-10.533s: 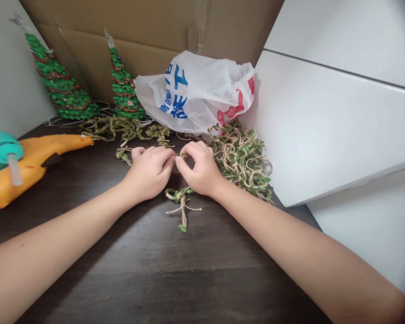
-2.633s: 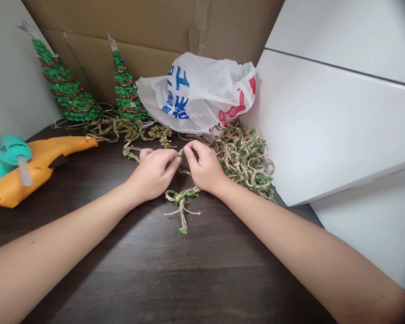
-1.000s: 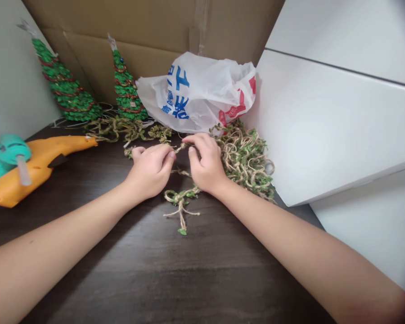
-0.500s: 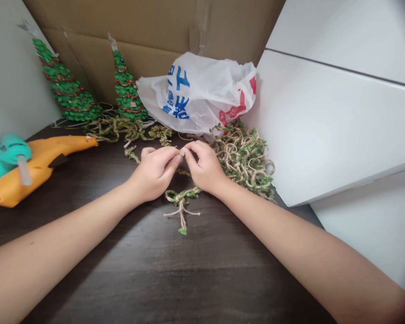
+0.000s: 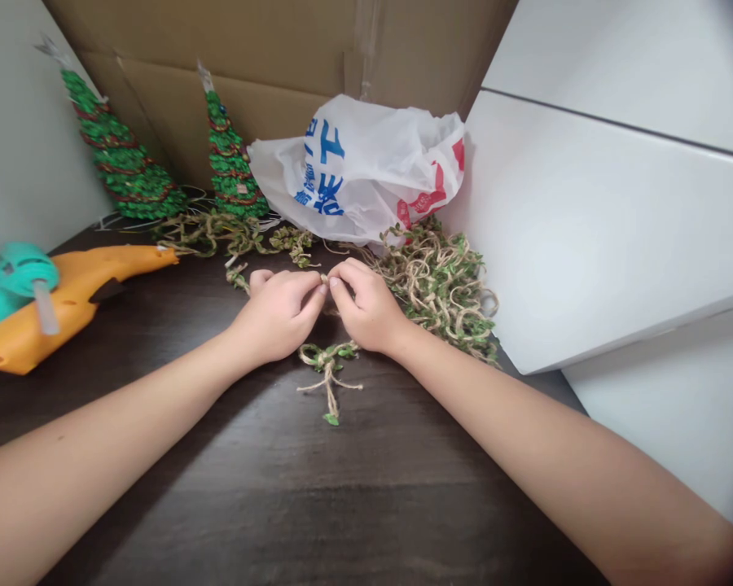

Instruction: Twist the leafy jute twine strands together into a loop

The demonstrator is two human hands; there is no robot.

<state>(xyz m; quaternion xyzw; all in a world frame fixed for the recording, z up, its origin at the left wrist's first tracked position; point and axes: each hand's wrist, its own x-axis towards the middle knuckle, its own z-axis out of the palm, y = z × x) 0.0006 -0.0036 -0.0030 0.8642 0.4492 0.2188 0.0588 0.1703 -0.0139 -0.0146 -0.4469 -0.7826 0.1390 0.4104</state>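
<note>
My left hand (image 5: 282,316) and my right hand (image 5: 366,305) meet near the middle of the dark table, both closed in a pinch. Between their fingertips is a short bit of jute twine (image 5: 324,278); most of it is hidden by the fingers. Just below the hands lies a knotted twine figure (image 5: 330,370) with green leaves, a loop on top and two thin ends sticking out sideways. A large tangle of leafy twine (image 5: 443,285) is heaped right beside my right hand. Left of my left hand, a small piece of leafy twine (image 5: 237,277) rests on the table.
Behind the hands, a white plastic bag (image 5: 366,171) leans against a cardboard panel (image 5: 269,41). Two small green Christmas trees (image 5: 128,167) stand at the back left. An orange and teal glue gun (image 5: 79,285) lies at left. A white box (image 5: 586,220) borders the right.
My fingertips have shifted slightly on the twine, and the right hand has come a little lower and closer to the left. The knotted figure has stayed in place.
</note>
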